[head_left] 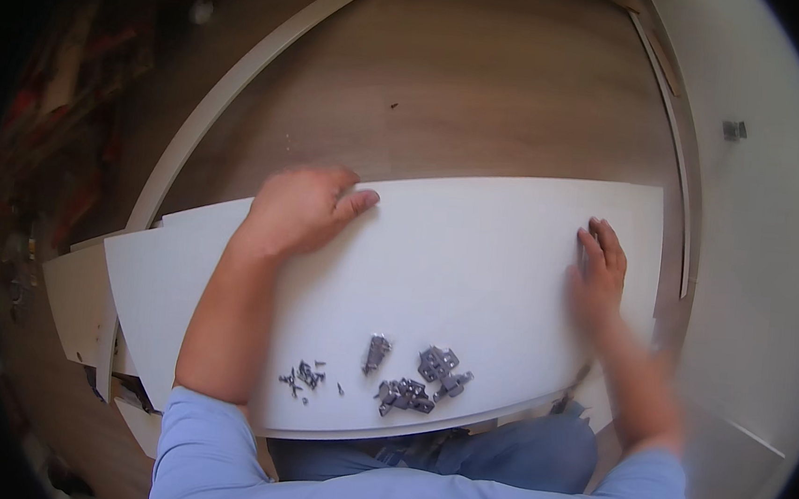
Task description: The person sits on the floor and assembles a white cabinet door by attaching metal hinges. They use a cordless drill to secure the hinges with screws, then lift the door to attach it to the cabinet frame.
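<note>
A long white board (474, 255) lies across in front of me, above my knees. Over its far edge, left of the middle, is my left hand (304, 204). Its thumb points right, apart from the partly blurred fingers, and I see nothing held there. Near the board's right end, my right hand (600, 270) is above the white surface with loosely bent fingers. Nothing clear shows in it. Close to the near edge lie grey metal hinges (407, 396), more hinge parts (439, 362), an upright-looking grey metal piece (376, 353) and several small screws (305, 375).
Beyond the board is a wood-look floor (488, 78) with a small dark bit (394, 106) on it. A long pale strip (244, 73) curves along the left. White panel (767, 232) stands at the right, bearing a metal fitting (734, 131). Dim clutter (81, 121) fills the far left.
</note>
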A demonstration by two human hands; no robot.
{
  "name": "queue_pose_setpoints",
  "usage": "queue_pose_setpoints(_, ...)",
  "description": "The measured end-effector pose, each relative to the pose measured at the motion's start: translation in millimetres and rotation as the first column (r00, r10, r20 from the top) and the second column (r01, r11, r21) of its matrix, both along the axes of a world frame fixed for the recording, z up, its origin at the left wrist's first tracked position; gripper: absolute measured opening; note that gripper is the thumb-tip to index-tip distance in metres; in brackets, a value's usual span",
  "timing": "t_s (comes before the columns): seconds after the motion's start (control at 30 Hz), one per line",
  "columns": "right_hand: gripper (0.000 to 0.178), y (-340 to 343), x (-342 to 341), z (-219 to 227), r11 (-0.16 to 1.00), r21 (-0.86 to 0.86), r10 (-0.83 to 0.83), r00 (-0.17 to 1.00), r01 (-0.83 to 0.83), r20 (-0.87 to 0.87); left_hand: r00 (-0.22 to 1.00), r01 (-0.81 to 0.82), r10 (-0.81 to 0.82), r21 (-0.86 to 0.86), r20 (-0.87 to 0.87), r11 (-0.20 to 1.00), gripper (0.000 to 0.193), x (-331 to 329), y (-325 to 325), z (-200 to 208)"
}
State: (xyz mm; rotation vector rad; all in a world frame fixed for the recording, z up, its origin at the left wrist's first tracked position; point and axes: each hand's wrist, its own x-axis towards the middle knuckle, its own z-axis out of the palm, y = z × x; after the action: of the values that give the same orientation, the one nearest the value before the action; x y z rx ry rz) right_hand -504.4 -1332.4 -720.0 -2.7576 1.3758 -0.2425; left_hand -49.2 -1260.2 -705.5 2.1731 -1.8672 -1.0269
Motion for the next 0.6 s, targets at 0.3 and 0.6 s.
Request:
queue_pose_setpoints(0.3,0.03,-122,135,-9,0.926,0.363,-0.143,0.987,0.106,0.076,0.993,0.094,-0.095,-0.021,-0.064,0.995,0.055,14,-6,-2)
queue_pose_setpoints(0.6,0.041,-235,310,-143,0.75,0.661,0.151,0.979,-0.022,-0.139,0.987,0.101,-0.107,-0.057,-0.121,0.993,0.052,23,-4,-10)
